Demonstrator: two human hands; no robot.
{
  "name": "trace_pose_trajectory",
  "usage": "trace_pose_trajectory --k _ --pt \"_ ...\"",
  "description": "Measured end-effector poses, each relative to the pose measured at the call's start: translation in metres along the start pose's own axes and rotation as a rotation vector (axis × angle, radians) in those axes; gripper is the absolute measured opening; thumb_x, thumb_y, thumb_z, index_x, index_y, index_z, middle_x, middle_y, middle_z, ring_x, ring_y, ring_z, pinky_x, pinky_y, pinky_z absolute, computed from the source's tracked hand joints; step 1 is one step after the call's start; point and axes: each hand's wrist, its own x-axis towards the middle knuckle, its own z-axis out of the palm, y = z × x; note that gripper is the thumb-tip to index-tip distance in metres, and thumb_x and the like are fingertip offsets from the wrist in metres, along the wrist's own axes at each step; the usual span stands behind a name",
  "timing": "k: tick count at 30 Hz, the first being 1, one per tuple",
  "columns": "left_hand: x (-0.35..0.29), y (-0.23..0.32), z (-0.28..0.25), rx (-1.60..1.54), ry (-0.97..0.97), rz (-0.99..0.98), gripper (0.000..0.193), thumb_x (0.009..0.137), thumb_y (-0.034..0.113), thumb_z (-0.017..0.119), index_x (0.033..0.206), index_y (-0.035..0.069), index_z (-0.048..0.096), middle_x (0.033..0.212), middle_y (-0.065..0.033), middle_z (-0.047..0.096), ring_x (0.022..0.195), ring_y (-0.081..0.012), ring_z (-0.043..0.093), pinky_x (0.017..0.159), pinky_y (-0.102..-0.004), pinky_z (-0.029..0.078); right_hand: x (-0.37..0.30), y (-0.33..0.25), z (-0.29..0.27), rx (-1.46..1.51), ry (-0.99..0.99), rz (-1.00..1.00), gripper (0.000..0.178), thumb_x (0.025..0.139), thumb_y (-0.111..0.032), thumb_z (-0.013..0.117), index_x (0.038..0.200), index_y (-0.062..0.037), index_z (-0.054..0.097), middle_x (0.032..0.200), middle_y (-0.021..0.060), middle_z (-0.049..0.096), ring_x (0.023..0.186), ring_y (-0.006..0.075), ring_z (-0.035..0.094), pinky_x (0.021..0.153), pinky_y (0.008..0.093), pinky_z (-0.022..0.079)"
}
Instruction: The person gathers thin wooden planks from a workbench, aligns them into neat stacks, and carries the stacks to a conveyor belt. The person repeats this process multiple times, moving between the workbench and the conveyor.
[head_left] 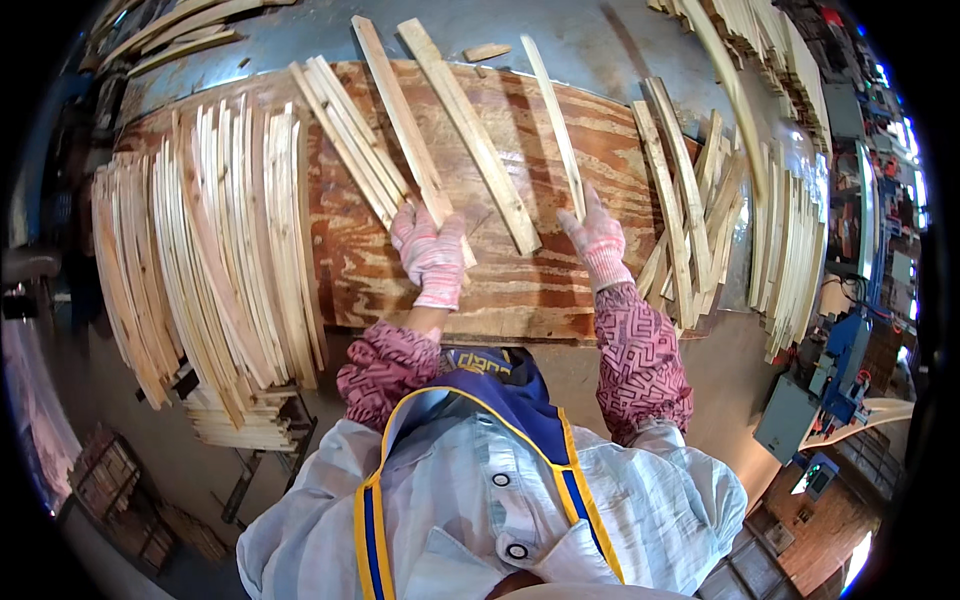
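Both my hands wear pink-and-white knit gloves. My left hand (430, 258) is closed around the near end of a long wooden strip (395, 110), which slants away to the far left. Several thinner strips (350, 145) lie side by side just left of it, their near ends by my fingers. My right hand (598, 245) pinches the near end of a narrow pale strip (553, 118) between thumb and fingers. Between my hands a wider wooden strip (470, 135) lies slanted on the plywood board (470, 310), touched by neither hand.
Rows of strips (230, 240) are stacked at the left. At the right, loose strips (680, 190) lie crossed over each other, with another stack (790, 240) beyond. A short wood piece (487, 52) lies at the far side. Blue-grey machinery (815, 390) stands at the lower right.
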Motion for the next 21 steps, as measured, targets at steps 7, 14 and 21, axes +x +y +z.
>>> trace_pose_trajectory --k 7,14,21 --pt "0.019 0.04 -0.012 0.384 -0.14 -0.369 0.121 0.064 0.055 0.077 0.151 0.018 0.003 0.15 -0.0374 0.005 0.141 -0.049 0.006 0.115 -0.0534 0.013 0.021 -0.088 0.066 -0.185 0.08 -0.13 0.097 0.076 -0.045 0.073 0.149 -0.011 0.019 0.12 0.022 0.054 0.109 0.0356 0.058 0.091 0.0435 0.049" --pt "0.048 0.007 -0.041 0.239 -0.175 -0.449 0.124 0.059 0.043 0.085 0.151 0.017 0.008 0.153 -0.0289 0.01 0.139 -0.0445 0.021 0.112 -0.0469 0.029 0.039 -0.08 0.062 0.54 -0.3 -0.332 0.084 0.076 -0.011 0.072 0.148 -0.011 0.029 0.123 0.02 0.059 0.107 0.0288 0.061 0.098 0.0344 0.047" --pt "0.087 -0.039 -0.05 -0.166 -0.079 -0.519 0.102 0.066 0.041 0.081 0.145 0.003 0.031 0.14 -0.0298 0.039 0.134 -0.0383 0.037 0.108 -0.0425 0.036 0.018 -0.183 0.08 0.05 -0.182 -0.119 0.118 0.065 -0.047 0.082 0.151 -0.0083 0.011 0.132 0.0239 0.053 0.121 0.0338 0.053 0.101 0.0439 0.043"
